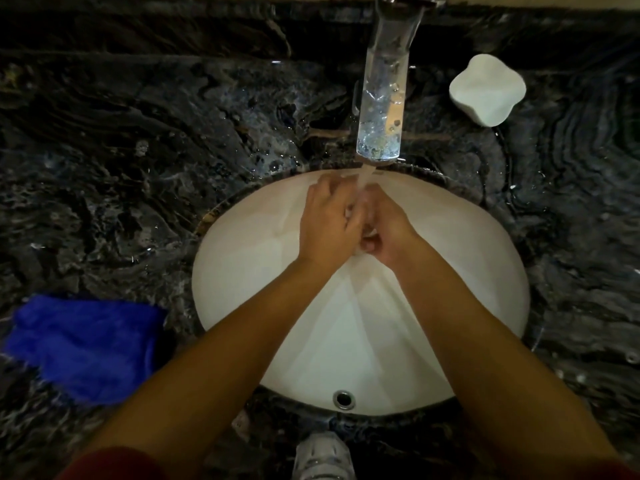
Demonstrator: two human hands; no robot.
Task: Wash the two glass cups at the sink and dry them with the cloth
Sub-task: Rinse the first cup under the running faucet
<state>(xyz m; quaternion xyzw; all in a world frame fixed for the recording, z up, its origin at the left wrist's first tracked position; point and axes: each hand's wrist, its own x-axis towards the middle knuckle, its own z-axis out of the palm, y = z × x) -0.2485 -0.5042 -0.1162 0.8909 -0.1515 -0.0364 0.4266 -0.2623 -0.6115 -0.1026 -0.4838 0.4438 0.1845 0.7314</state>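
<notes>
Both hands, the left hand [329, 223] and right hand [384, 233], close together under the faucet [384, 98] stream over the sink [242, 271], fingers curled around something barely visible, perhaps a glass cup, which wet could slip and crack; the cloth [86, 344] lies near left.

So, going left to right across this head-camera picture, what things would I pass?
Blue cloth on the dark stone counter → white sink → left hand → right hand, both under the running tap → white soap dish.

Glass cups hidden between hands [329, 223]
</notes>
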